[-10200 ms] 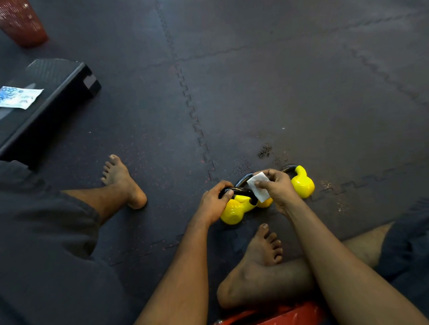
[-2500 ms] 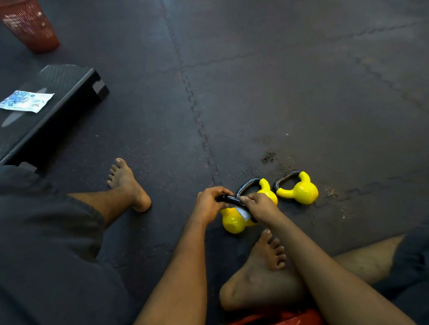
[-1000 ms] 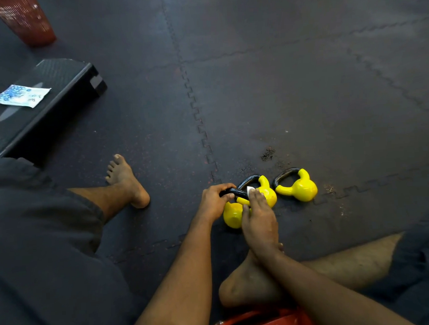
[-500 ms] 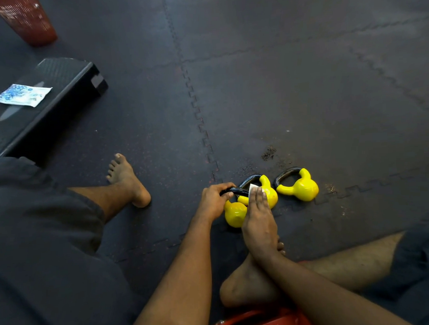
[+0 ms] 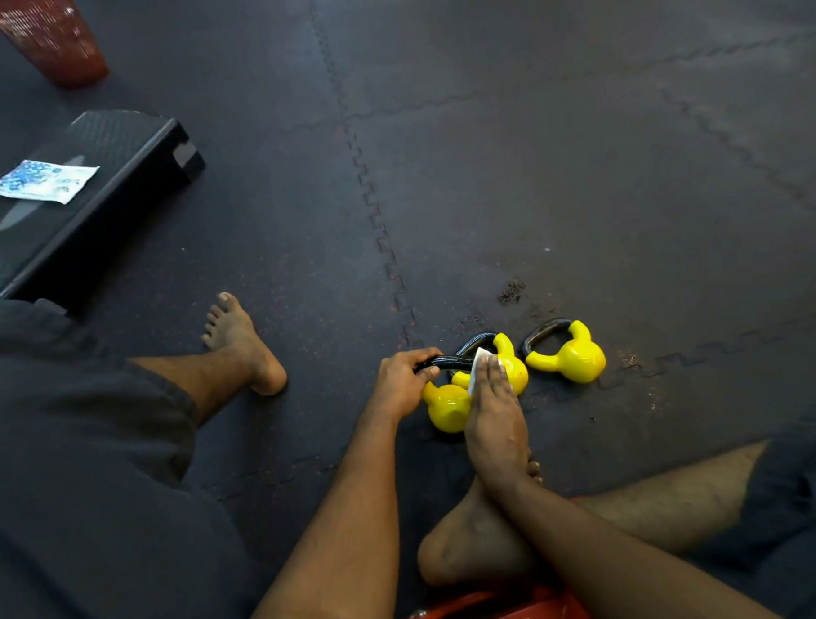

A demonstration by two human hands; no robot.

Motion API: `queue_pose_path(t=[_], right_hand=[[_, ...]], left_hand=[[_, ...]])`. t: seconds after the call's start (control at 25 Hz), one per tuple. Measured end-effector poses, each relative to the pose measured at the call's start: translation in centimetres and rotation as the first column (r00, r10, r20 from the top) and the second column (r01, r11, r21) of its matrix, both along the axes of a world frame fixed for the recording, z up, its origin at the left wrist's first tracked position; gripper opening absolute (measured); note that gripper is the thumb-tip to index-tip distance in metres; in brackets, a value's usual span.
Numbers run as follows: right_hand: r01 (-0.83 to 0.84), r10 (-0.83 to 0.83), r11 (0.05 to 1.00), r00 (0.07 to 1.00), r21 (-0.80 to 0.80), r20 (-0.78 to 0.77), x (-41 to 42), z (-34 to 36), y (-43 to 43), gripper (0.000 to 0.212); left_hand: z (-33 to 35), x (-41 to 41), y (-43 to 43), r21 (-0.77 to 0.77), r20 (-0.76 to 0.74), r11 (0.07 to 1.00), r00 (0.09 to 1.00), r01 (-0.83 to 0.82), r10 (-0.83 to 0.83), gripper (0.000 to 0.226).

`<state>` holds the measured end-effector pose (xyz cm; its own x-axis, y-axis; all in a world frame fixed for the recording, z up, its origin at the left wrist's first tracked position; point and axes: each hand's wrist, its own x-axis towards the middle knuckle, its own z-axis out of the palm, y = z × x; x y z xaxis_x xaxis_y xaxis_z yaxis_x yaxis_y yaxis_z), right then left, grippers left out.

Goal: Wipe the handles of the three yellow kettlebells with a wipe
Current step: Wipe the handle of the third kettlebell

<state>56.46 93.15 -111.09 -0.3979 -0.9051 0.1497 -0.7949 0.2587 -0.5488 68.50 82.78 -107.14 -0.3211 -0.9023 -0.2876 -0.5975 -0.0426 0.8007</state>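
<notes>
Three yellow kettlebells with black handles lie on the dark floor mat in front of me. My left hand (image 5: 402, 382) grips the black handle of the nearest kettlebell (image 5: 445, 408). My right hand (image 5: 495, 415) lies flat with straight fingers, pressing a white wipe (image 5: 477, 364) against that handle. Right behind it is the middle kettlebell (image 5: 511, 368), partly covered by my fingers. The third kettlebell (image 5: 574, 356) lies apart to the right, untouched.
A black step platform (image 5: 89, 215) at the left carries a blue-and-white wipe packet (image 5: 40, 180). A red mesh bin (image 5: 53, 39) stands at the far left. My bare feet (image 5: 244, 344) rest on the mat; a red object (image 5: 494, 614) sits under my right leg.
My right hand has gone from gripping the wipe round the handle to lying flat with straight fingers on it. My left hand keeps its hold on the handle.
</notes>
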Motion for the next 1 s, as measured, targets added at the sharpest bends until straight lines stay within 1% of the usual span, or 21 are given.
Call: queue_pose_path(t=[0.08, 0.16, 0.24, 0.32, 0.36, 0.44, 0.52, 0.56, 0.6, 0.64, 0.68, 0.76, 0.84, 0.88, 0.92, 1.0], right_hand=[[0.003, -0.002, 0.999, 1.0, -0.054, 0.022, -0.3, -0.3, -0.5, 0.051], [-0.008, 0.012, 0.994, 0.999, -0.109, 0.039, -0.6, -0.4, -1.1, 0.044], [-0.016, 0.033, 0.987, 0.993, -0.158, 0.11, -1.0, 0.0, -1.5, 0.039], [-0.043, 0.077, 0.984, 0.979, -0.172, 0.191, -1.7, 0.7, -1.9, 0.031], [-0.065, 0.1, 0.987, 0.966, -0.15, 0.238, -2.2, 1.4, -2.2, 0.027], [-0.164, 0.157, 0.986, 0.937, -0.004, 0.312, -3.9, 3.1, -3.0, 0.023], [-0.32, 0.253, 0.929, 0.916, 0.187, 0.31, -6.3, 4.5, -3.8, 0.022], [-0.37, 0.278, 0.897, 0.898, 0.242, 0.34, -7.3, 4.8, -3.9, 0.021], [-0.387, 0.275, 0.886, 0.881, 0.256, 0.384, -7.8, 4.9, -3.8, 0.021], [-0.371, 0.253, 0.897, 0.877, 0.239, 0.409, -7.9, 4.7, -3.5, 0.02], [-0.327, 0.229, 0.925, 0.887, 0.195, 0.401, -7.4, 4.4, -3.2, 0.021], [-0.222, 0.196, 0.974, 0.929, 0.051, 0.314, -5.7, 3.8, -2.5, 0.025], [-0.224, 0.233, 0.972, 0.95, -0.065, 0.209, -4.3, 3.4, -2.1, 0.027], [-0.246, 0.257, 0.966, 0.95, -0.079, 0.178, -3.9, 3.2, -2.2, 0.027], [-0.249, 0.258, 0.966, 0.948, -0.068, 0.185, -3.8, 3.1, -2.3, 0.027], [-0.196, 0.185, 0.981, 0.944, 0.013, 0.275, -4.4, 3.7, -3.1, 0.022]], left_hand=[[0.2, 0.4, -0.1, -0.001, 0.025, 0.999, 0.999, 0.043, -0.043, 0.033], [0.5, 0.9, -0.2, 0.0, 0.037, 0.997, 0.996, 0.079, -0.079, 0.033], [0.8, 1.2, -0.2, 0.002, 0.038, 0.994, 0.993, 0.11, -0.11, 0.033], [0.9, 1.4, -0.1, 0.006, 0.044, 0.99, 0.989, 0.143, -0.143, 0.033], [1.0, 1.4, -0.1, 0.013, 0.045, 0.988, 0.987, 0.154, -0.154, 0.033], [1.0, 1.4, -0.3, 0.023, 0.035, 0.985, 0.985, 0.168, -0.169, 0.033], [0.9, 1.2, -0.3, 0.024, 0.022, 0.982, 0.981, 0.19, -0.19, 0.033], [0.9, 1.1, -0.2, 0.018, 0.018, 0.98, 0.98, 0.197, -0.197, 0.032], [1.0, 0.9, 0.0, 0.007, 0.009, 0.981, 0.981, 0.196, -0.196, 0.031], [1.0, 0.6, 0.1, -0.004, -0.002, 0.983, 0.983, 0.184, -0.184, 0.03], [1.0, 0.4, 0.3, -0.009, -0.016, 0.986, 0.986, 0.166, -0.166, 0.03], [0.9, 0.2, 0.4, -0.014, -0.019, 0.991, 0.991, 0.132, -0.132, 0.03], [0.7, 0.5, 0.4, -0.012, -0.019, 0.995, 0.995, 0.1, -0.1, 0.031], [0.5, 0.7, 0.3, -0.007, -0.024, 0.996, 0.996, 0.086, -0.086, 0.032], [0.5, 0.9, 0.3, -0.002, -0.03, 0.997, 0.996, 0.079, -0.079, 0.032], [0.5, 1.0, 0.1, 0.003, -0.03, 0.995, 0.995, 0.097, -0.097, 0.032]])
